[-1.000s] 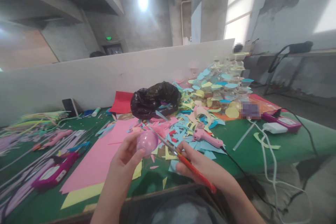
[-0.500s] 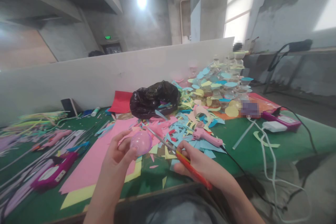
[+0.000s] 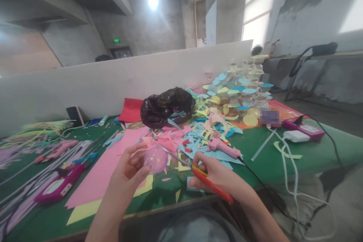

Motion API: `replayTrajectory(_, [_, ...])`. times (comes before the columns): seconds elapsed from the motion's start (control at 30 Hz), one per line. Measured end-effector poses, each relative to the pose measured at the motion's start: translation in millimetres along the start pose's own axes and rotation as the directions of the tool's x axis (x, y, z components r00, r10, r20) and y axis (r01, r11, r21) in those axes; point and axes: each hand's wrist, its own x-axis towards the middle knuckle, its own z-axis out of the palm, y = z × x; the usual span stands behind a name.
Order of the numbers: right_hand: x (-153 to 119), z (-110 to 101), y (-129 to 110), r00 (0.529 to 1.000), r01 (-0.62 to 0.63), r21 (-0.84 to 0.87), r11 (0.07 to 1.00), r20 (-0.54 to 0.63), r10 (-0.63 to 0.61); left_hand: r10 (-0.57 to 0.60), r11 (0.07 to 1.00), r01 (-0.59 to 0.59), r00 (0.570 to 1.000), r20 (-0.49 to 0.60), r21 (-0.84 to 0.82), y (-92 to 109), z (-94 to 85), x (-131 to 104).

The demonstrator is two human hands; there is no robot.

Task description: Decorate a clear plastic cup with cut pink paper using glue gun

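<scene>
Pink translucent dome (image 3: 156, 160): centre of the frame, slightly below the middle, in the left hand (image 3: 126, 172); rounded, with no clear long axis. Left hand at its left side, fingers curled behind, thumb across the lower left edge; grip partly closed around the curve.

Scissors (image 3: 215, 188), red and yellow handles: in the right hand (image 3: 224, 177), fingers closed around the handles. Long axis slanting from lower right up to upper left, blades along the dome's upper right side, tips near its top. Contact between blades and dome: cannot tell. Blade opening: too blurred to tell. Dome nearer to the left hand; to the left of the right hand, with the blades in between.

Beyond the blades, centre: loose paper scraps (image 3: 195, 140), pink, blue and yellow, close behind the dome. Further up: black plastic bag (image 3: 154, 111). Right of centre: pink glue gun (image 3: 225, 149), black cord trailing to the lower right, just beyond the right hand. Left of the dome, partly behind the left hand: large pink sheet (image 3: 99, 174), over yellow paper (image 3: 85, 211). Upper right: stacked clear cups with coloured paper discs (image 3: 250, 91). Lower left: purple box (image 3: 61, 186). Beneath: green tabletop (image 3: 159, 196).
</scene>
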Motion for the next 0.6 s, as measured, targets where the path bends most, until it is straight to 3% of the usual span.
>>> replayTrajectory(0.13, [4.6,2.8,2.8,0.991,0.012,-0.023,1.0,-0.136,-0.015,-0.049,0.999,0.049,0.999,0.011,-0.023,0.9,-3.4,3.5])
replayTrajectory(0.27, [7.5,4.9,3.2,0.975,-0.034,-0.155,0.987,-0.222,-0.001,-0.051,0.998,0.051,0.999,-0.02,0.022,-6.7,-0.8,10.8])
replayTrajectory(0.43, [13.1,11.5,10.2,0.921,-0.092,-0.442,0.892,-0.379,-0.092,-0.015,0.972,0.011,1.0,0.014,0.235,-53.6,7.4,29.5])
replayTrajectory(0.53, [14.6,14.5,13.4,0.879,-0.115,-0.597,0.794,-0.433,-0.199,0.146,0.814,-0.165,0.986,0.079,0.557,-79.5,8.0,38.1])
replayTrajectory(0.6, [14.0,14.9,14.1,0.863,-0.103,-0.683,0.723,-0.423,-0.276,0.263,0.716,-0.251,0.961,0.081,0.651,-81.0,7.0,39.3])
